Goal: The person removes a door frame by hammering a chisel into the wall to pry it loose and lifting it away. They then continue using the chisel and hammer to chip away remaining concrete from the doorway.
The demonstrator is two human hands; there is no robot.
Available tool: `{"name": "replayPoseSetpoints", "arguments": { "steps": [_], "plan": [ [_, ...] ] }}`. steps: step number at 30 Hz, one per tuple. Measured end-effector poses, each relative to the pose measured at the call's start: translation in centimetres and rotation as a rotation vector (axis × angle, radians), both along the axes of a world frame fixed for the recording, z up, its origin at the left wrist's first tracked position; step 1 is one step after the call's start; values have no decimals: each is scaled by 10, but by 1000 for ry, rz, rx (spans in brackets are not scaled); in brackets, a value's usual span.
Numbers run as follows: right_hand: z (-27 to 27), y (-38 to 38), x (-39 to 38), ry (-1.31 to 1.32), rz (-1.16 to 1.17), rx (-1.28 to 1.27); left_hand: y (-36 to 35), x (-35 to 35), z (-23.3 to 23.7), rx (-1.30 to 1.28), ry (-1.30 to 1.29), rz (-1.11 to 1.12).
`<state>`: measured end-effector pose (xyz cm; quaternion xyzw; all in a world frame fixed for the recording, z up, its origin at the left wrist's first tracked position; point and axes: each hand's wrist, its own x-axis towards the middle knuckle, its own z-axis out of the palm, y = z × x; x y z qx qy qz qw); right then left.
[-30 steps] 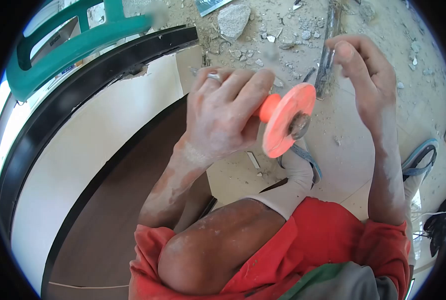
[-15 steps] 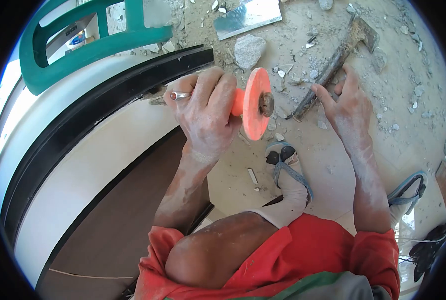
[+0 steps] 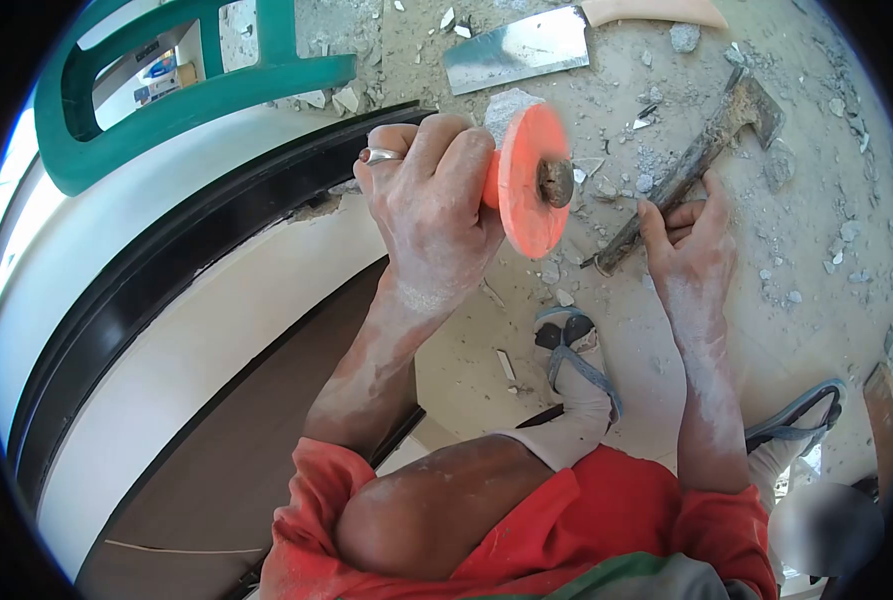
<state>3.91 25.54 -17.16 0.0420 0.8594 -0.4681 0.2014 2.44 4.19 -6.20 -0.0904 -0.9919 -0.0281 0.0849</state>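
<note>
My left hand, dusty and with a ring, is closed round the grip of a chisel with a round orange guard; its struck end faces right, and its tip is hidden. My right hand is at the handle of a hammer, with thumb and fingers against the worn dark shaft. The hammer's rusty head lies on the dusty floor at the upper right. A black frame strip runs beside my left hand, with a broken edge below it.
A trowel-like flat blade with a wooden handle lies at the top. Green plastic chair parts stand at the upper left. Rubble and a stone litter the floor. My sandalled feet are below, and a dark brown panel is at lower left.
My left hand and the chisel have moved slightly up and right, away from the broken edge. My right hand has shifted a little lower, its fingers now at the hammer's handle.
</note>
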Motion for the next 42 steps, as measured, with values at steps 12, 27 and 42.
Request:
{"name": "replayPoseSetpoints", "arguments": {
  "steps": [12, 27, 42],
  "plan": [
    [1, -4, 2, 33, -38, 57, -14, 0, 1, 15, 37, 107],
    [67, 21, 2, -685, -282, -933, -29, -28, 3, 94, -18, 354],
    [81, 10, -23, -260, 263, -614, -27, -21, 4, 145, 5, 324]
  ]
}}
